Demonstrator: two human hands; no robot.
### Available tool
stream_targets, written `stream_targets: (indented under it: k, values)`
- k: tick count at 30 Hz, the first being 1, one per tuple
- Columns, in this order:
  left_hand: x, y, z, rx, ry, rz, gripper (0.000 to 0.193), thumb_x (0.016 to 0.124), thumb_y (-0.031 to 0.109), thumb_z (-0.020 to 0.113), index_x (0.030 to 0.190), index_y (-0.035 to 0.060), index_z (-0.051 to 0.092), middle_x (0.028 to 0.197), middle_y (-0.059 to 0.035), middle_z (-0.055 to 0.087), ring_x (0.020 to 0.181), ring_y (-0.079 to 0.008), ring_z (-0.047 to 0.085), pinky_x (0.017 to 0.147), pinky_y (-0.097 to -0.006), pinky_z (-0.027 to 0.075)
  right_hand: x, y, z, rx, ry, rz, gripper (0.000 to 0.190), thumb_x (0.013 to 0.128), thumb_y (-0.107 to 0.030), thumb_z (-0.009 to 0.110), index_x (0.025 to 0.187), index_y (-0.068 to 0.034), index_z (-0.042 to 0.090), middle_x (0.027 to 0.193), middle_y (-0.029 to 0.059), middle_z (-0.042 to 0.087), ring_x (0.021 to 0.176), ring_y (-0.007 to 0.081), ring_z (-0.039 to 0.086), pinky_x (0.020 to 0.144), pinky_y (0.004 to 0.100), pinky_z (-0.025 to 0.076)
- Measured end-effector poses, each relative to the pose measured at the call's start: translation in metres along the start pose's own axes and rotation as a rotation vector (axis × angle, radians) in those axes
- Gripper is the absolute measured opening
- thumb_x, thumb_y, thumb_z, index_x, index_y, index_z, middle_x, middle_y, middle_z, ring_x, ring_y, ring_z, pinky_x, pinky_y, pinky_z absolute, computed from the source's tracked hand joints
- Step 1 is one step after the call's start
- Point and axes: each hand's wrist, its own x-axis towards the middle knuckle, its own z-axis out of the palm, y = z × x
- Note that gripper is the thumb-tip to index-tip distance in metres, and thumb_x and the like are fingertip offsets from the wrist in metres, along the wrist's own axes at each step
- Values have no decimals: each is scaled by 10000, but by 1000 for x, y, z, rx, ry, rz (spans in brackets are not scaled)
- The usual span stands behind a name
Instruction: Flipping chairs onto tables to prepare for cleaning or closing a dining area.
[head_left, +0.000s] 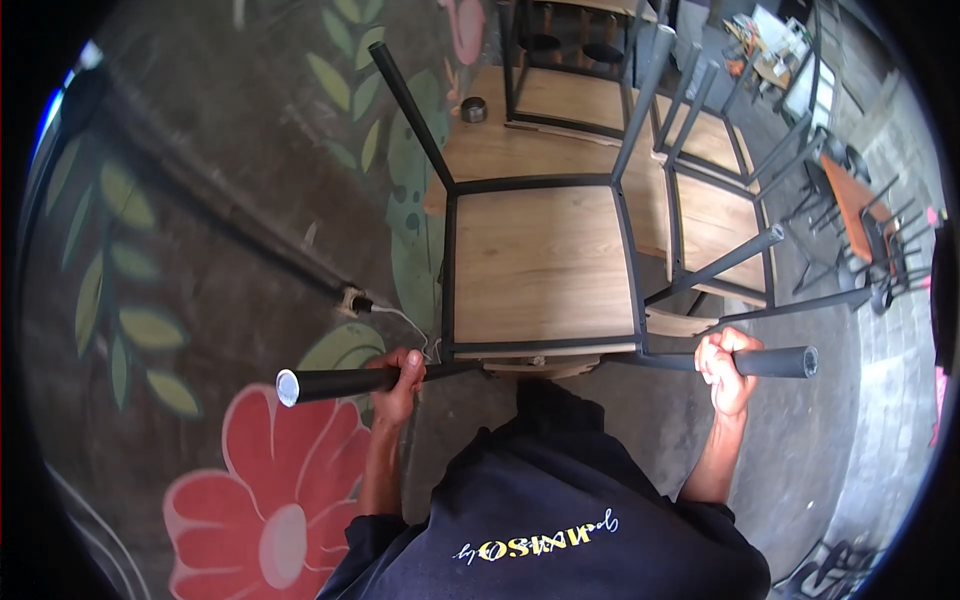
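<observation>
An upside-down chair is in front of me, with the wooden underside of its seat (540, 262) facing up inside a black metal frame. My left hand (401, 382) is wrapped around one near leg (330, 384) of this chair. Around the other near leg (780, 361) closes my right hand (727, 371). Both far legs slant upward; one is the black leg (412, 116) at the left. Below the near seat edge shows part of the wooden backrest (540, 367). The seat overlaps the wooden table (487, 154); whether it rests there I cannot tell.
More upturned chairs (570, 96) (720, 225) stand on and beside the table, legs raised. A dark round container (474, 109) sits near its left edge. A white cable (401, 311) hangs from a wall socket (352, 300) at left. Farther right is an orange-brown table (847, 202).
</observation>
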Motion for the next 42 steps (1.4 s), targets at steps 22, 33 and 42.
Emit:
stream_targets:
  k: [22,33,42]
  values:
    - [238,-77,49,410,-211,-152,317,850,50,591,596,31,403,635,-45,517,602,-112,477,606,-260,396,143,141,-35,-331,424,286,334,746,73,542,570,-41,282,498,13,332,476,78,314,444,272,265]
    - [259,-117,32,365,-46,-115,267,855,159,618,687,34,452,784,-37,575,707,-109,498,706,-262,399,138,175,-23,-353,622,311,184,835,-179,621,813,-17,536,679,54,584,676,60,536,553,233,404]
    - [215,-132,16,624,-151,-572,793,808,345,678,1383,42,222,1366,-151,317,1183,-248,410,939,-359,354,26,91,22,-395,708,294,620,848,-336,610,1308,-32,326,1310,200,419,1236,317,403,991,411,349]
